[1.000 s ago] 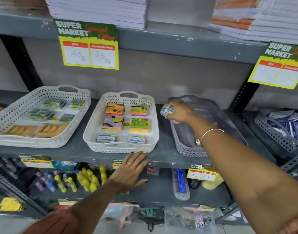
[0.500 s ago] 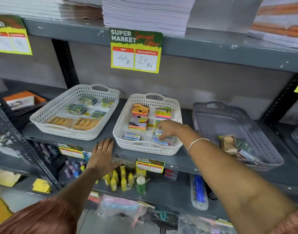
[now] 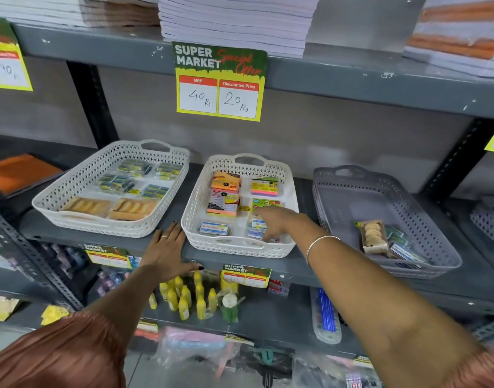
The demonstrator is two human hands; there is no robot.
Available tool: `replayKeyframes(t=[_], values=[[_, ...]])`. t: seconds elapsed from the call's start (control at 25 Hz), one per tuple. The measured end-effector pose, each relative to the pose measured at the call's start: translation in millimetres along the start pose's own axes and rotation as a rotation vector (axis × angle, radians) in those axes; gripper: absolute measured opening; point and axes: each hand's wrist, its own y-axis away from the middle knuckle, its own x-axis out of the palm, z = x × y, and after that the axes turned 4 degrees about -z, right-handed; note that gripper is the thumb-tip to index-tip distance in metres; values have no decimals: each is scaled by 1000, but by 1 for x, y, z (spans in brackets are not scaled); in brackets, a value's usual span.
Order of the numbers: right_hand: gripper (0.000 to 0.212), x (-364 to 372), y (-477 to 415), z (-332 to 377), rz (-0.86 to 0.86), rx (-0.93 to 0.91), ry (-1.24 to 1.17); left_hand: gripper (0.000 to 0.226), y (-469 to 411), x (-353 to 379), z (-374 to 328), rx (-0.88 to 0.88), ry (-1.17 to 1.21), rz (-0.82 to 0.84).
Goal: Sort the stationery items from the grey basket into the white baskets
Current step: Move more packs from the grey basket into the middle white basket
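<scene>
The grey basket (image 3: 447,261) sits at the right of the shelf and holds a pack of tan erasers (image 3: 373,236) and some small packets (image 3: 402,249). My right hand (image 3: 276,222) reaches into the front right corner of the middle white basket (image 3: 192,214), with its fingers around a small clear box with a blue label (image 3: 257,224) that lies on another such box. That basket also holds sticky-note pads (image 3: 225,193) and one more clear box (image 3: 214,228). The left white basket (image 3: 52,211) holds eraser packs and tan packs. My left hand (image 3: 167,249) lies flat on the shelf edge.
A "Super Market" price sign (image 3: 219,82) hangs from the shelf above, under stacks of notebooks (image 3: 234,21). The shelf below holds yellow glue bottles (image 3: 184,298) and a blue pack (image 3: 325,315). Another grey basket (image 3: 489,228) shows at the far right.
My right hand carried the small clear box from over the grey basket to the front right of the middle white basket. The view swung left. My left hand stayed on the shelf edge.
</scene>
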Motion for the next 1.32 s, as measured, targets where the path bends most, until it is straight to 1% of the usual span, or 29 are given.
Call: replayKeyframes(t=[0.12,0.24,0.64,0.72,0.76,0.8,0.88,0.92,0.96,1.0,1.04,1.12,1.16,1.32], values=[[74,-1,-1,0,4,-7,1,107,-1,2,2,-1,41,1],[69,2,-1,0,14,-10,-5,106,-1,3,2,4,42,-37],[74,1,-1,1,42,-21,-10,106,0,6,2,8,44,-59],[78,-5,0,-1,54,-12,-82,110,0,6,3,14,42,-58],[79,-11,3,-3,27,12,-152,112,0,6,4,19,36,-57],[77,-18,6,-6,-43,53,-217,113,0,7,5,22,29,-55],[60,-29,13,-21,-308,172,-265,111,0,8,6,27,28,-55],[52,-31,17,-32,-443,268,-222,110,0,8,6,29,32,-55],[49,-29,22,-44,-536,388,-145,108,0,8,6,29,34,-55],[50,-24,27,-57,-561,523,-66,107,0,8,5,25,35,-50],[52,-17,33,-69,-530,658,-12,107,0,8,5,22,36,-46],[54,0,42,-87,-442,863,-5,106,-1,8,4,17,33,-44],[55,6,45,-93,-417,921,-21,105,-1,7,4,15,33,-45],[56,25,57,-107,-363,1032,-3,105,0,6,2,17,45,-56]])
